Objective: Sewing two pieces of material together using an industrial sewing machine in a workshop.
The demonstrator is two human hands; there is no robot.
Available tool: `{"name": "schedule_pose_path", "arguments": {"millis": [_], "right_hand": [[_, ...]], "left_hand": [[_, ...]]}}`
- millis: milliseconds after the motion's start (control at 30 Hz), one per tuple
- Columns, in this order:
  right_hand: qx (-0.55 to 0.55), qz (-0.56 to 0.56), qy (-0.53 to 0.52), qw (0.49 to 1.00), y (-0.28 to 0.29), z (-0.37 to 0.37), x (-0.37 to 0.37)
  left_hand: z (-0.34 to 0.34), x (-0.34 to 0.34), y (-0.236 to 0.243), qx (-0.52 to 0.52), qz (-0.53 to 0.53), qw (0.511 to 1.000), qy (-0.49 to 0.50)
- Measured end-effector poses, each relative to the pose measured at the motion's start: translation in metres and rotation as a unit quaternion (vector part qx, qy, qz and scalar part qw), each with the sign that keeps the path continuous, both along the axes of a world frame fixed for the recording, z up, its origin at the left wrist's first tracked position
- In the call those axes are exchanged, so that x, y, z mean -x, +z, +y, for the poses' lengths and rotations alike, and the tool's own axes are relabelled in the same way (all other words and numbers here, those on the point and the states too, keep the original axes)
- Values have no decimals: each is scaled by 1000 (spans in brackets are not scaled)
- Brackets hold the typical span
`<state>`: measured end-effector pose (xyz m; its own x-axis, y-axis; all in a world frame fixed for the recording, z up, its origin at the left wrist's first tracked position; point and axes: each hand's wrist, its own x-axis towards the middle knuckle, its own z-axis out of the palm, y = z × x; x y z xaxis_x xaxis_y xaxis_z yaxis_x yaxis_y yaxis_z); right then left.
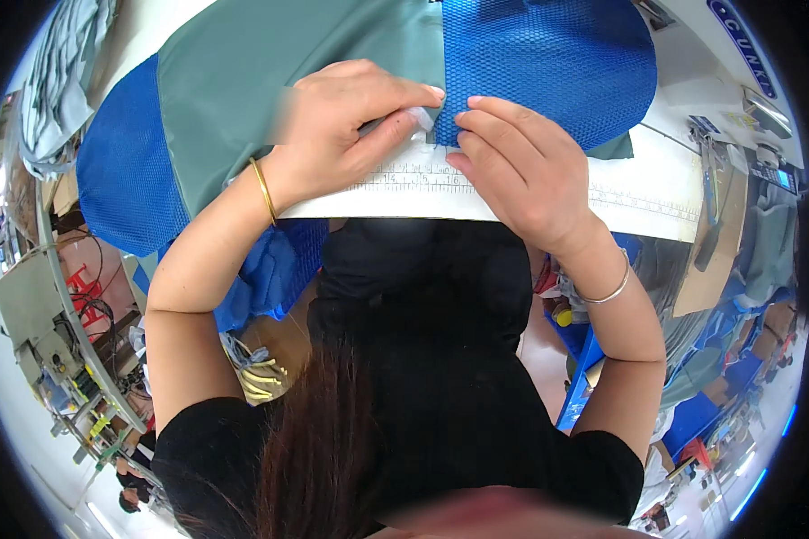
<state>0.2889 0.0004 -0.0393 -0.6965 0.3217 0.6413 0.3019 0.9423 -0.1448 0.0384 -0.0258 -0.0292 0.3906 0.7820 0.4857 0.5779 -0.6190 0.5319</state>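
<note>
A sewn piece of grey-green fabric (243,81) with blue mesh fabric (548,72) joined to it lies over the white tabletop. My left hand (346,121) is closed at the green edge beside the seam, thumb and index finger pinched together. Under that thumb shows a small whitish bit (420,117), too unclear to name. Just right of the seam, my right hand (530,171) pinches the lower edge of the blue mesh with bent fingers. The fingertips of both hands are close together but apart. A second blue mesh panel (126,162) hangs over the table's left side.
Ruler markings (638,202) run along the table's front edge. Grey cloth (67,81) hangs at the far left. A dark long-bladed tool (712,207) lies at the right on brown cardboard (724,242). Machine equipment (31,305) stands at the left.
</note>
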Motion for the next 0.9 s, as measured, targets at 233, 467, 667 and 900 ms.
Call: {"name": "schedule_pose_path", "arguments": {"millis": [233,467,667,900], "right_hand": [[-114,-70,-33,990,10,-3,1],[-91,-87,5,992,12,-2,1],[-46,-85,18,995,11,0,0],[-11,-93,34,995,9,1,-3]], "left_hand": [[1,1,-4,18,-29,999,2],[1,4,-4,16,-11,999,-31],[0,5,-4,26,-6,999,-33],[0,5,-5,14,-21,999,-43]]}}
